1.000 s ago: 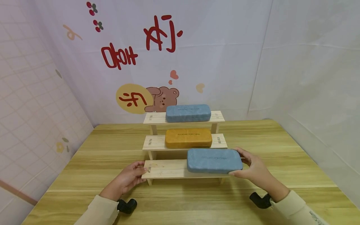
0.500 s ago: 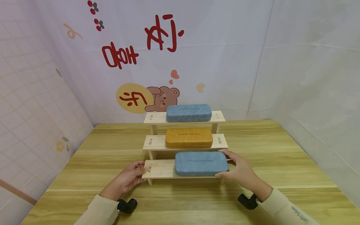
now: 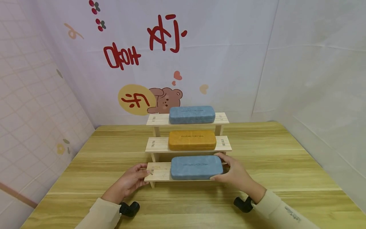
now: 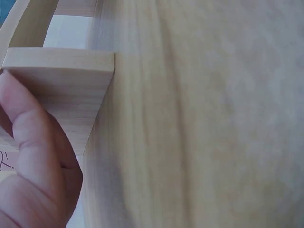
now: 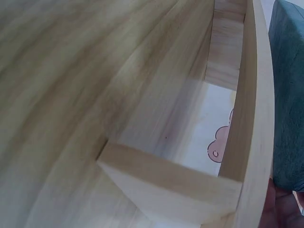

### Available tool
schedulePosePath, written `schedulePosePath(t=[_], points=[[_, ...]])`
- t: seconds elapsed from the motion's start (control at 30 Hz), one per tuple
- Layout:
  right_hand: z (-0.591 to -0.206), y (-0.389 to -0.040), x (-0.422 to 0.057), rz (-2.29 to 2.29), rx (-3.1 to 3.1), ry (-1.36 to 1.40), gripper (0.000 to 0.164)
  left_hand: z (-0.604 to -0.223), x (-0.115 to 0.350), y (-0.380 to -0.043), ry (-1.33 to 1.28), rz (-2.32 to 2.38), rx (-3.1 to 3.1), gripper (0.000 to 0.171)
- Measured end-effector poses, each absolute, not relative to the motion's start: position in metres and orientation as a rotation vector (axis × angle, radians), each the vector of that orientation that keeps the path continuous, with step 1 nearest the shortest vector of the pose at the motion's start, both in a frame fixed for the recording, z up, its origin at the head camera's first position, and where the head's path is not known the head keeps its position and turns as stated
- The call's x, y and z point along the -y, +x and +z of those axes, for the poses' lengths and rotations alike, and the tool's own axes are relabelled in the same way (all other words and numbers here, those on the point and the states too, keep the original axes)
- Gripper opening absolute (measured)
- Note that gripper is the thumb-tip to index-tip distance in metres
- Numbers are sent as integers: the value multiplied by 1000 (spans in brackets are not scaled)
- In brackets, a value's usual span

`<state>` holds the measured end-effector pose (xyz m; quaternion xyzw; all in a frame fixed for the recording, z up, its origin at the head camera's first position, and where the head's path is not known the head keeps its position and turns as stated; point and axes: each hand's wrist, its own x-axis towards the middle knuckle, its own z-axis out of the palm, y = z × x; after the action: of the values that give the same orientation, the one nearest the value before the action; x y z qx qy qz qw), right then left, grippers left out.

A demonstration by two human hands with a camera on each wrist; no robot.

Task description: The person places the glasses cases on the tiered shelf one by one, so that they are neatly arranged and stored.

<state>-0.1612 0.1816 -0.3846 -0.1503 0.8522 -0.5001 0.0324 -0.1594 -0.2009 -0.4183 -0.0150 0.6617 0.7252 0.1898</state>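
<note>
A three-tier wooden stand [image 3: 158,170] occupies the middle of the table. My right hand [image 3: 233,171] grips the right end of a blue glasses case [image 3: 196,167], thumb at the front and fingers behind, at the lowest shelf. My left hand [image 3: 134,180] pinches the left end of that same shelf. In the left wrist view, the thumb [image 4: 33,137] lies against the stand's edge. The right wrist view has the blue case [image 5: 289,99] at its right edge, beside the shelf board [image 5: 261,114], with the fingers mostly cut off.
On the middle shelf lies a mustard-yellow glasses case [image 3: 192,140], and a second blue case [image 3: 192,115] lies on the top shelf. The wood-grain table [image 3: 183,210] ends at a printed white cloth backdrop [image 3: 228,63]. Black wrist mounts [image 3: 129,209] show below both hands.
My right hand has moved left and slightly down with the blue glasses case, from the shelf's right end toward its middle. My left hand keeps its place on the shelf.
</note>
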Motion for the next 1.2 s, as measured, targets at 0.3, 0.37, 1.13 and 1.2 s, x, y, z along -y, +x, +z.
schedulePosePath(t=[0.3, 0.37, 1.13, 1.2], points=[[-386, -164, -174, -1476, -2656, -477, 84, -418, 200, -160, -48, 2040, -1856, 46], [-385, -164, -173, -1466, -2660, -463, 85, -418, 200, -161, -46, 2039, -1858, 46], [-388, -170, -166, -1231, -2773, -500, 91, -416, 201, -160, -24, 2030, -1849, 52], [-388, -171, -165, -1225, -2771, -502, 91, -417, 201, -160, -21, 2027, -1848, 52]])
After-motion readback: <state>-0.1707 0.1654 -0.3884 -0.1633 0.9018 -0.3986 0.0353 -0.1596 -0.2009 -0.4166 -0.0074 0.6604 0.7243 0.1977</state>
